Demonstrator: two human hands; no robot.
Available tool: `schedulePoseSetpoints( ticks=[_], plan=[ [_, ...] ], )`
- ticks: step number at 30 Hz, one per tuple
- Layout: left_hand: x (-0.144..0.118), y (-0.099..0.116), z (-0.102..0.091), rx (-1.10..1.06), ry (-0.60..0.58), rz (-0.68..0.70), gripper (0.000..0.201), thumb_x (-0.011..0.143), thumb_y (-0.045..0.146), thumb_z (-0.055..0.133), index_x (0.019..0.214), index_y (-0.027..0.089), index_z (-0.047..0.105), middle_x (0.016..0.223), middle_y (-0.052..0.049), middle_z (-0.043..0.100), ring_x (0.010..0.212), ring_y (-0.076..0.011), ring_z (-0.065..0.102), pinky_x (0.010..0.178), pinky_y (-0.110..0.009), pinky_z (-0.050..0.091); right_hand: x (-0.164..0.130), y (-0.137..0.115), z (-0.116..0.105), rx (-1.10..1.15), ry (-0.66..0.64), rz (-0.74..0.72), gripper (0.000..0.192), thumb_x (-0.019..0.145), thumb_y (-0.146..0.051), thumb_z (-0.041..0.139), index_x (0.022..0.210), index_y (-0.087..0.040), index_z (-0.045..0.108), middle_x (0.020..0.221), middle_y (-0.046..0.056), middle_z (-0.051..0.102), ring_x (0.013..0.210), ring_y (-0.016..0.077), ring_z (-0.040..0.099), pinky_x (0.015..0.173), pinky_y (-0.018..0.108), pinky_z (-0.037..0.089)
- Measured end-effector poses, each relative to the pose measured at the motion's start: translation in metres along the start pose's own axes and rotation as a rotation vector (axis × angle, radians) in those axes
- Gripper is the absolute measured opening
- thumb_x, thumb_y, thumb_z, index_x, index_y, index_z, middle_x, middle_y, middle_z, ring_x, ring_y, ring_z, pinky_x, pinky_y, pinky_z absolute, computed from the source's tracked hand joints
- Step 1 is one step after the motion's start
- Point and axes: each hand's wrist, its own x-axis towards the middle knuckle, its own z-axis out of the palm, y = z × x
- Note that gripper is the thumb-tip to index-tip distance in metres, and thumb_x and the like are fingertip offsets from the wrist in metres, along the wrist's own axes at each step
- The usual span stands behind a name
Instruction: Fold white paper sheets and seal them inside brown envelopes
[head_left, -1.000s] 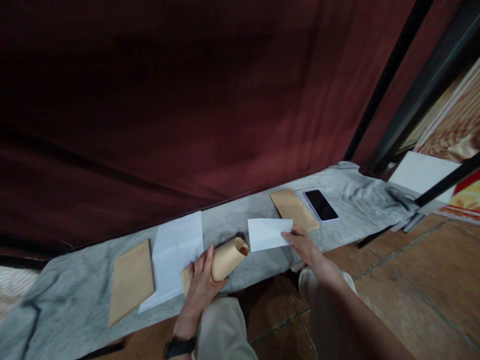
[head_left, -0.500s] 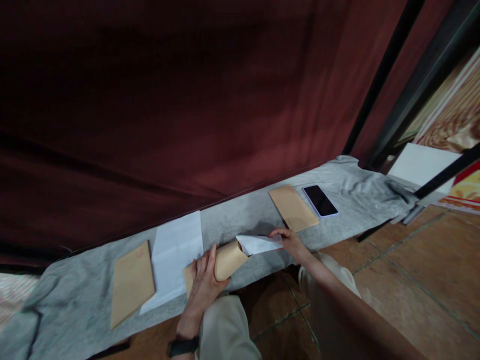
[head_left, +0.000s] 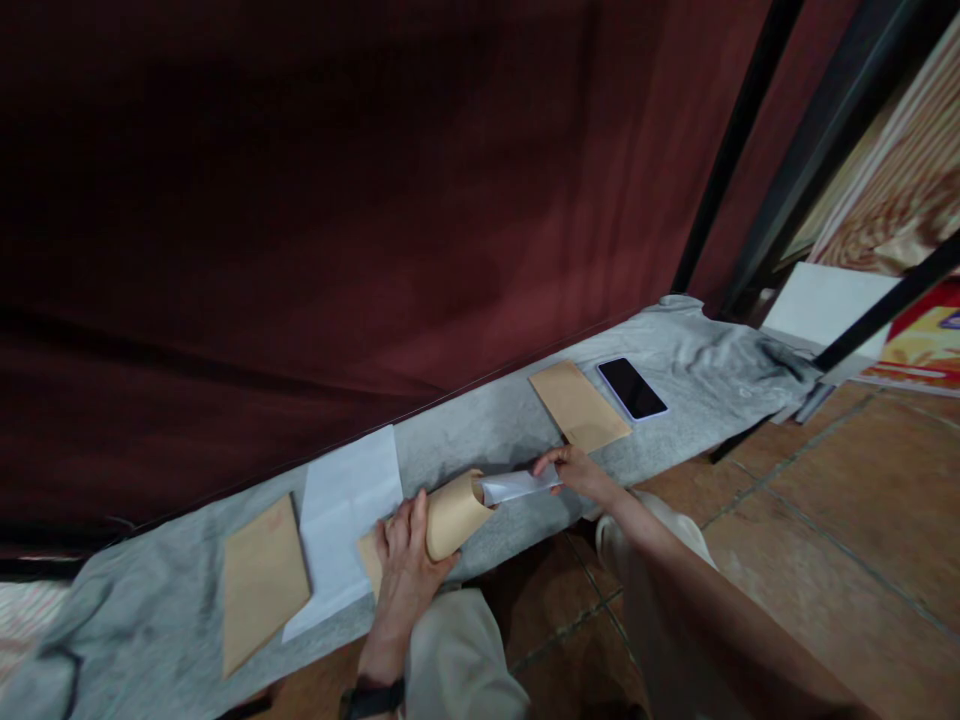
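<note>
A brown paper envelope lies in front of me, its mouth bulging open to the right. My left hand grips it across the closed end, thumb on the near edge and fingers on the far side. Folded white paper sticks partway out of the mouth; its inner end is hidden inside. My right hand pinches the paper's outer end between thumb and fingers.
A grey cloth covers the narrow bench. White paper and a second brown envelope lie at left. Another envelope and a phone lie at right. A dark red curtain hangs behind the bench.
The white paper now looks narrower, and the envelope's mouth gapes rounder around its end. My right hand has tilted and its fingers curl more over the paper. The view has shifted slightly.
</note>
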Motion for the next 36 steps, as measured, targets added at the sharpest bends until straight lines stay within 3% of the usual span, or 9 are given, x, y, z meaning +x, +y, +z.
schedulePoseSetpoints(
  ticks=[4,8,20,23,26,36],
  plan=[
    [0.003,0.003,-0.004,0.047,0.006,0.065,0.104,0.077,0.03,0.074,0.16,0.022,0.012,0.147,-0.02,0.044,0.139,-0.0373,0.041,0.119,-0.064,0.015,-0.001,-0.001,-0.001,0.002,-0.02,0.002,0.012,0.066,-0.027,0.067,0.073,-0.018,0.073,0.064,0.0,0.068,0.059,0.0142,0.06,0.05,0.021,0.047],
    [0.005,0.004,-0.006,0.048,-0.006,0.069,0.103,0.078,0.03,0.073,0.16,0.022,0.011,0.148,-0.02,0.043,0.14,-0.0375,0.04,0.119,-0.064,0.015,-0.006,-0.004,0.001,-0.041,-0.017,-0.075,0.023,0.071,-0.038,0.071,0.059,-0.019,0.067,0.051,-0.001,0.06,0.048,0.0123,0.052,0.044,0.022,0.037],
    [0.017,0.015,0.001,-0.028,-0.059,0.089,0.108,0.073,0.032,0.076,0.16,0.021,0.012,0.151,-0.02,0.042,0.143,-0.0388,0.037,0.119,-0.065,0.014,-0.006,0.002,0.033,-0.033,0.073,-0.114,0.016,0.073,-0.032,0.069,0.063,-0.021,0.064,0.056,-0.002,0.062,0.05,0.0121,0.051,0.045,0.023,0.034],
    [0.02,0.017,0.001,-0.028,-0.069,0.071,0.112,0.072,0.034,0.077,0.16,0.021,0.009,0.151,-0.02,0.041,0.142,-0.0388,0.037,0.119,-0.065,0.014,-0.003,0.003,0.033,-0.012,0.115,-0.137,0.015,0.077,-0.035,0.066,0.074,-0.021,0.066,0.062,-0.003,0.062,0.056,0.0118,0.053,0.05,0.022,0.036],
    [0.022,0.017,0.003,-0.039,-0.068,0.046,0.115,0.072,0.036,0.078,0.16,0.021,0.007,0.15,-0.02,0.04,0.143,-0.0393,0.035,0.118,-0.065,0.014,0.0,0.003,0.029,-0.014,0.148,-0.148,0.018,0.081,-0.034,0.061,0.069,-0.02,0.063,0.056,-0.005,0.057,0.053,0.0106,0.05,0.05,0.022,0.035],
    [0.035,0.029,0.006,-0.138,-0.142,0.034,0.118,0.069,0.035,0.079,0.16,0.024,0.005,0.146,-0.018,0.042,0.14,-0.039,0.038,0.118,-0.063,0.018,-0.004,0.005,0.053,-0.119,0.108,-0.191,0.009,0.074,-0.018,0.07,0.066,-0.022,0.072,0.067,-0.003,0.066,0.068,0.0153,0.058,0.066,0.027,0.042]
  ],
)
